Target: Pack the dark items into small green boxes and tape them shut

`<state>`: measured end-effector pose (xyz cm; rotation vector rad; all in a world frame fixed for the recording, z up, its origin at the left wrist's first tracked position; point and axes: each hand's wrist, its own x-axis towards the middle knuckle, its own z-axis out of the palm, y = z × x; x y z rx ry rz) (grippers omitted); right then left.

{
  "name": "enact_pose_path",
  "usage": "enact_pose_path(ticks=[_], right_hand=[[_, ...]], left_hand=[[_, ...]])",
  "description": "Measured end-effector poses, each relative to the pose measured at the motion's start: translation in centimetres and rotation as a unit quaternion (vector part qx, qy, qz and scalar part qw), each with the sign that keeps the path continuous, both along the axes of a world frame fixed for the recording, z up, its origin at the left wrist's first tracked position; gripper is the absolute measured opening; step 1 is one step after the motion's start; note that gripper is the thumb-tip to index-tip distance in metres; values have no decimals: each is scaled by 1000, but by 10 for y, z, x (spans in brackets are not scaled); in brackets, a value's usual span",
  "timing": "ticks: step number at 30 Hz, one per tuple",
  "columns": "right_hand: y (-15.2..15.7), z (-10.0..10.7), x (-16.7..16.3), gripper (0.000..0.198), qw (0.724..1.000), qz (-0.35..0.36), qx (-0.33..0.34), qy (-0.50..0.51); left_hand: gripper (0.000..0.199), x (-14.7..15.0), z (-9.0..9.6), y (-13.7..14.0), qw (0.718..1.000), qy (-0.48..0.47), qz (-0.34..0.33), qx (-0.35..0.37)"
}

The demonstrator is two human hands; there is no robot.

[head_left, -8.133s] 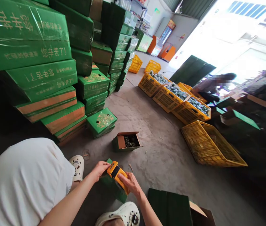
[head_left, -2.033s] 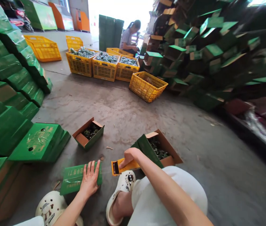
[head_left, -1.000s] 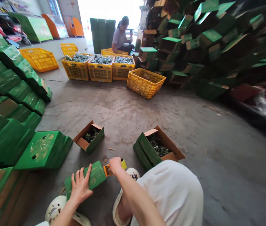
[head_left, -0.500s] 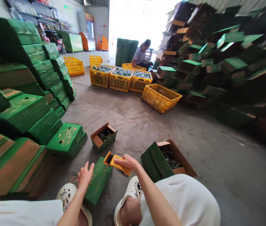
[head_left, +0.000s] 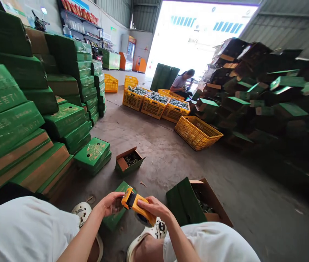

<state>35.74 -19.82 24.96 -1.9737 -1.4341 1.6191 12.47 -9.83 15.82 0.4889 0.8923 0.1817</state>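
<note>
With fingers of the right hand (head_left: 156, 208) curled beneath and thumb pressed along the top, grips an orange tape dispenser (head_left: 136, 202) above a green box (head_left: 113, 220). With fingertips of the left hand (head_left: 108, 203) drawn close to the thumb at the dispenser's front end; cannot tell whether pinching the tape or merely meeting the edge. Green box on the floor (head_left: 157, 145) between two clogs (head_left: 82, 211), partly hidden by the left hand and the dispenser.

Lower edge of the larger open carton (head_left: 183, 203) cut off by the right knee; contents dark and glinting, too shadowed to name. At far right, a heap of cartons (head_left: 288, 109), dim, blurred, past counting. Beyond the crates, one person (head_left: 178, 83), legs mostly blocked from sight.

By count: two open cartons, the smaller one (head_left: 128, 169) farther ahead; seven yellow crates in view, namely three filled in a row (head_left: 153, 110), one behind, one alone (head_left: 191, 136) in front, two farther back (head_left: 111, 84).

To the left, stacks of green cartons (head_left: 4, 112) in printed cardboard, brown panels showing, clear tape shining. Crates of latticed plastic. Trousers (head_left: 31, 229) of white, creased cloth. Clogs smooth, rounded, dotted with charms.
</note>
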Motion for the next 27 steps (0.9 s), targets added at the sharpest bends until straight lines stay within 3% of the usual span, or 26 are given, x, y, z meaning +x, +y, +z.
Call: enact_pose_path(ticks=[5,14,18,21,24,27], right_hand=[[-7,-2,0,70,1000,9,3,-18],[-10,4,-2,61,998,20,55,34],[-9,-2,-6,57,999,7,40,25],[-9,-12,-11,58,999,-16,22,18],[-14,-21,-7,61,999,-37,6,22],[-27,-26,9,62,999,-24,-27,-35]], left_hand=[[39,-3,5,-1,1000,6,3,-3],[55,-3,4,-8,992,33,-12,122],[60,8,-9,-10,969,68,9,237],[59,13,-18,-9,954,95,13,283],[57,2,-24,4,941,128,22,311],[52,-22,-28,28,918,184,44,349]])
